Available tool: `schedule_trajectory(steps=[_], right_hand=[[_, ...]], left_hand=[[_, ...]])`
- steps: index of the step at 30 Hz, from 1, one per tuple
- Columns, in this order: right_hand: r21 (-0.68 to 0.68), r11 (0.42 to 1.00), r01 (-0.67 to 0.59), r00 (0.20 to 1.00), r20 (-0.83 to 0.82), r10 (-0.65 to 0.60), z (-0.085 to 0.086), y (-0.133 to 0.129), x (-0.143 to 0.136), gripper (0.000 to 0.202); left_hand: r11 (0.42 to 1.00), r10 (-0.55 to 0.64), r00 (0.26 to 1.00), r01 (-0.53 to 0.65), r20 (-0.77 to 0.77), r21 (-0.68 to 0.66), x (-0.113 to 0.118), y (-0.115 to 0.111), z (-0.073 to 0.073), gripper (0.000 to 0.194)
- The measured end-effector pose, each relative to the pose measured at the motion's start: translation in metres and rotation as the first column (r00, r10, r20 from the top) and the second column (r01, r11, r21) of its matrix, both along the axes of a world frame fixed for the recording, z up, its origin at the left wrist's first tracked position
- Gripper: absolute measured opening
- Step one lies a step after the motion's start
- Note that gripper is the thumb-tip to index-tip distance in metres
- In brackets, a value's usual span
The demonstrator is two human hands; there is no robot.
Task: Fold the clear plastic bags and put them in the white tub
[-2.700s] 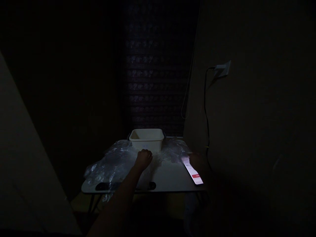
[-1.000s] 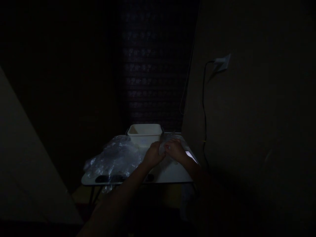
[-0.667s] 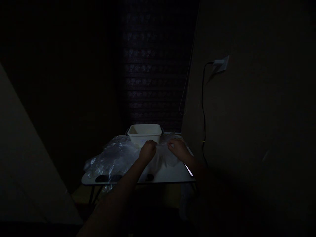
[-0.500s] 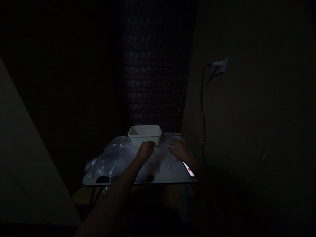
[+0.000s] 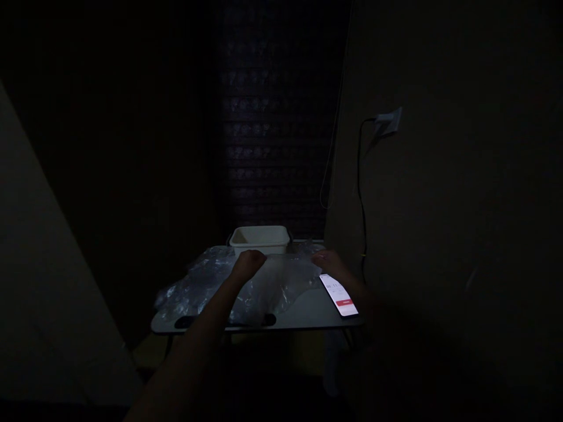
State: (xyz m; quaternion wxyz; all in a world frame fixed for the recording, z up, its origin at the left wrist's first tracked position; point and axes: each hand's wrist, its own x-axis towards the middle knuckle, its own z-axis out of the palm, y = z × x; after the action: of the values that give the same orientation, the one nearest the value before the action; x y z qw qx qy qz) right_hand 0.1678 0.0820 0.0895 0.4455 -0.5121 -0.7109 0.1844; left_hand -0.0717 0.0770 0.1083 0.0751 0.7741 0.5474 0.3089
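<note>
A clear plastic bag (image 5: 285, 275) hangs spread between my two hands above a small white table (image 5: 303, 313). My left hand (image 5: 250, 264) is closed on its upper left edge. At the upper right edge, my right hand (image 5: 328, 262) pinches the same plastic. More crumpled clear plastic (image 5: 193, 290) lies on the table's left side, partly behind my left forearm. Directly behind the bag stands a white plastic tub (image 5: 259, 237) with dark side handles; its lower front is covered from view. The room is very dark, so fine detail is lost.
A phone with a lit screen (image 5: 341, 298) lies at the table's right edge, by my right forearm. Dark oval cutouts (image 5: 269, 319) line the front edge. A black cable (image 5: 360, 187) hangs from a wall socket (image 5: 389, 122). A dark blind (image 5: 250, 152) covers the back.
My hands have moved apart, and the plastic between them is now spread wide and hanging down. The phone screen shows more fully. The view has shifted slightly.
</note>
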Motion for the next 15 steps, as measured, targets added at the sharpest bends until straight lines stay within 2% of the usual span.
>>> schedule_trajectory(steps=[3, 7, 10, 15], right_hand=[[-0.022, 0.999, -0.025, 0.992, -0.122, 0.022, 0.003, -0.002, 0.004, 0.016], [-0.075, 0.995, -0.066, 0.964, -0.262, 0.045, 0.007, -0.009, 0.01, 0.016], [-0.106, 0.992, -0.07, 0.963, -0.266, 0.04, 0.009, -0.013, 0.014, 0.017], [-0.217, 0.976, 0.004, 0.965, -0.255, -0.061, 0.009, -0.016, 0.014, 0.008]], left_hand=[[0.996, -0.027, 0.976, 0.046, 0.217, -0.082, -0.004, 0.0, 0.001, 0.028], [0.988, -0.007, 0.891, 0.078, 0.453, -0.137, -0.007, -0.002, 0.003, 0.029], [0.983, 0.021, 0.836, 0.083, 0.548, -0.164, -0.009, -0.003, 0.003, 0.028], [0.98, 0.087, 0.787, 0.043, 0.611, -0.194, -0.009, -0.002, 0.003, 0.025]])
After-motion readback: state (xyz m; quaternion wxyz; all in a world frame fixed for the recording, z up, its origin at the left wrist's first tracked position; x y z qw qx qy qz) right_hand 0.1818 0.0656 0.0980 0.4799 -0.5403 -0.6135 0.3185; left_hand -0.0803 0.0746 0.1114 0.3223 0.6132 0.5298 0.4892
